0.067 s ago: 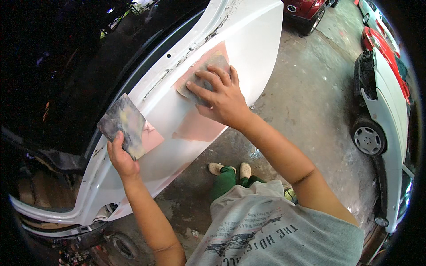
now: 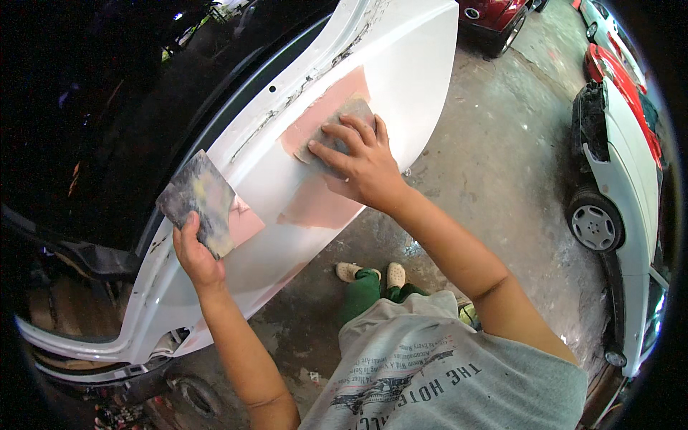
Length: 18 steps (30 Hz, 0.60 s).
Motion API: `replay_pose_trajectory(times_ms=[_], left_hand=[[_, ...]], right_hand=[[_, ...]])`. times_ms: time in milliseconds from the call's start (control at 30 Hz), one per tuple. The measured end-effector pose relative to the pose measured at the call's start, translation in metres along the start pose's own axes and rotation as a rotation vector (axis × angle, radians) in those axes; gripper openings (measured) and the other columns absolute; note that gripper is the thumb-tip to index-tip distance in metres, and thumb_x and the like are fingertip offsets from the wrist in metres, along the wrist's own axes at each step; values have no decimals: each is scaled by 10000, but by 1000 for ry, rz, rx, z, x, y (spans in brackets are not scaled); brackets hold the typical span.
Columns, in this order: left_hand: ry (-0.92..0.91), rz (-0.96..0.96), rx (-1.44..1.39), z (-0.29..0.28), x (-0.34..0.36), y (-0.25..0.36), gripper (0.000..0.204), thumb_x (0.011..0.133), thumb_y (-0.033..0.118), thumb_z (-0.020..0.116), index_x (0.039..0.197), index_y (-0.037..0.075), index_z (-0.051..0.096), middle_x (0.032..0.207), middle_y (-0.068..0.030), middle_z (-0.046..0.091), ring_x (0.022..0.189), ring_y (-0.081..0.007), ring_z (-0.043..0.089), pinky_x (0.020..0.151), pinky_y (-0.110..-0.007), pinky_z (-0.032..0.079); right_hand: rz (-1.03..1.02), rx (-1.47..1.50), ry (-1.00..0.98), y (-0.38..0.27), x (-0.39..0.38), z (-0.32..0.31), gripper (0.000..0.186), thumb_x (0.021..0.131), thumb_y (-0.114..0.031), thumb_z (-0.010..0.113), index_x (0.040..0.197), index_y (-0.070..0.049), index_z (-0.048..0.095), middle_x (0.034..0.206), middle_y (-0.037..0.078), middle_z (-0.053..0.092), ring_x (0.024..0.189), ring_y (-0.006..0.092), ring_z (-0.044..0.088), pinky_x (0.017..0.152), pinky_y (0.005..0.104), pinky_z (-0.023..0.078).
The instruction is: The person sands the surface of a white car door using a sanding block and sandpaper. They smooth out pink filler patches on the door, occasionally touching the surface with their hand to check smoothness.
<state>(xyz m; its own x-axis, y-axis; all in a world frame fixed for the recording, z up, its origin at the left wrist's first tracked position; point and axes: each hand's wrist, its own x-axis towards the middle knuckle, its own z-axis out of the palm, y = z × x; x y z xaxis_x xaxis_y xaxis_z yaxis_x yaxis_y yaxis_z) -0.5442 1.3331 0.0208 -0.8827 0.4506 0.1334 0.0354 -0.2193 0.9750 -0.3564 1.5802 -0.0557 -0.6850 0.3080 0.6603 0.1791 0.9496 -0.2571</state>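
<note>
My left hand [image 2: 198,254] grips a dark, smeared flat board [image 2: 197,195], a putty mixing board by its look, thumb on top and the other fingers hidden beneath. A little pink paste [image 2: 239,206] sits at its right edge. Spread over a grey, flat putty spreader [image 2: 326,131], the fingers of my right hand [image 2: 365,161] press it against a white car body panel [image 2: 416,64]. Under and above the spreader lies a pink filler patch [image 2: 326,104]. Another pink patch [image 2: 319,204] shows just below my right hand.
A dark window opening [image 2: 93,143] borders the panel on the left. On the right stand a white car [image 2: 627,165] and a red car [image 2: 609,64], with a dark red vehicle [image 2: 494,18] at the top. A tyre [image 2: 195,396] lies at lower left on the concrete floor [image 2: 494,158].
My right hand and the spreader have slid slightly down and to the right, uncovering more of the upper pink patch. My left hand and the board have barely moved.
</note>
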Motion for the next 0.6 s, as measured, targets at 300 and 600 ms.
replay_pose_trajectory(times_ms=[300, 600], left_hand=[[41, -9, 1, 2, -1, 2, 415, 943, 200, 579, 1275, -49, 562, 1232, -122, 617, 1139, -219, 594, 1008, -358, 450], [8, -181, 9, 41, -50, 3, 396, 956, 193, 574, 1276, -41, 559, 1216, -145, 622, 1087, -238, 621, 962, -381, 495]], right_hand=[[77, 8, -111, -17, -16, -20, 629, 702, -255, 794, 1311, -276, 635, 1397, 59, 505, 1337, 320, 427, 1084, 647, 290], [195, 928, -107, -53, -19, -91, 637, 774, -292, 748, 1380, -159, 603, 1429, 178, 461, 1358, 367, 406, 1124, 532, 309]])
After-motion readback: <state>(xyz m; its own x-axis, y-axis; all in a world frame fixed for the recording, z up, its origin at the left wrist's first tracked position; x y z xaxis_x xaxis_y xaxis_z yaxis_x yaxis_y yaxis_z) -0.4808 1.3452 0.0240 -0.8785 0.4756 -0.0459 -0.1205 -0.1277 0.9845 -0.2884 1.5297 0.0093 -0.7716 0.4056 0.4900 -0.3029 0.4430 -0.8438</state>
